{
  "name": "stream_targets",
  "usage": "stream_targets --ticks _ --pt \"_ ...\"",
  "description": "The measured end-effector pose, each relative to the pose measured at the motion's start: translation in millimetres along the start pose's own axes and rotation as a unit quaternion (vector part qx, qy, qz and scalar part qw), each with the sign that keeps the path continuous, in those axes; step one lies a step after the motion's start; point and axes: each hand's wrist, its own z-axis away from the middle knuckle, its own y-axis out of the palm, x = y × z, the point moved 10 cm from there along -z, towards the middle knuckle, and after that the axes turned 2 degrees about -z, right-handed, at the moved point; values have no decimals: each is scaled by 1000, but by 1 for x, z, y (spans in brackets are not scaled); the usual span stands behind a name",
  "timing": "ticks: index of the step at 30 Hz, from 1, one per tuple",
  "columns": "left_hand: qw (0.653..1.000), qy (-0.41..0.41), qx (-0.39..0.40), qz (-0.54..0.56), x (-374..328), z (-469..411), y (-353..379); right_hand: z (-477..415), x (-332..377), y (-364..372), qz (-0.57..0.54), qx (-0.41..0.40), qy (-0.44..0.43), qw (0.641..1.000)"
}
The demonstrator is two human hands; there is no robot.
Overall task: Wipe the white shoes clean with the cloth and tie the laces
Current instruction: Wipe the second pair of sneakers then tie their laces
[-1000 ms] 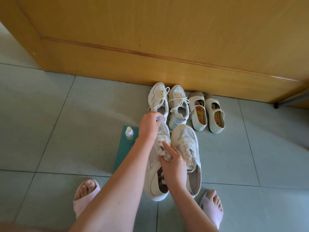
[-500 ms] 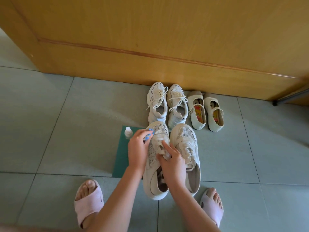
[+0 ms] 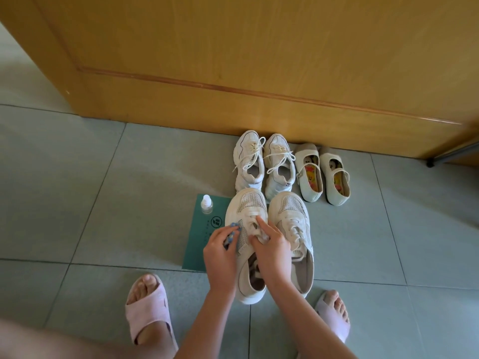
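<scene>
Standing upright on the far corner of a green mat (image 3: pixel 198 247): a small bottle (image 3: pixel 206 204) with a white cap, contents impossible to make out. Sitting just right of the bottle, side by side with toes toward a wooden door (image 3: pixel 233 60): the near pair of white mesh shoes, left shoe (image 3: pixel 252 203) overlapping the mat's edge, right shoe (image 3: pixel 291 208) touching it.

Gripping a bunched blue cloth (image 3: pixel 232 230) in curled fingers: left hand (image 3: pixel 220 255), cloth pressed against the outer side of the left shoe, beside the laces (image 3: pixel 252 218). Resting on those laces and the tongue: right hand (image 3: pixel 273 248), index finger straight and pointing toeward, other fingers bent; pinching lace or merely pressing down, cannot tell.

Lined up against the door: a pair of lace-up sneakers (image 3: pixel 248 161), and to their right a pair of strap shoes (image 3: pixel 309 174) with patterned insoles showing inside. Planted on the grey tile floor (image 3: pixel 103 190) at either side of the arms: two feet in pink slippers (image 3: pixel 147 314).
</scene>
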Motion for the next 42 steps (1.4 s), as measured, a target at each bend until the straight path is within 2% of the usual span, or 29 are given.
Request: stream_targets --ticks 14,24,36,39,42 --pt "991 -95 -13 92 19 56 -14 -2 6 1 54 3 -17 998" --pt "999 -38 -18 -9 6 96 -16 -2 7 2 77 9 -29 997" --pt "999 -33 -13 5 10 114 -28 -4 6 2 59 23 -9 998" --pt "998 -53 4 23 19 120 -28 -3 7 1 50 19 -10 999" --pt "994 -107 26 26 39 130 -26 -2 8 0 39 15 -7 999"
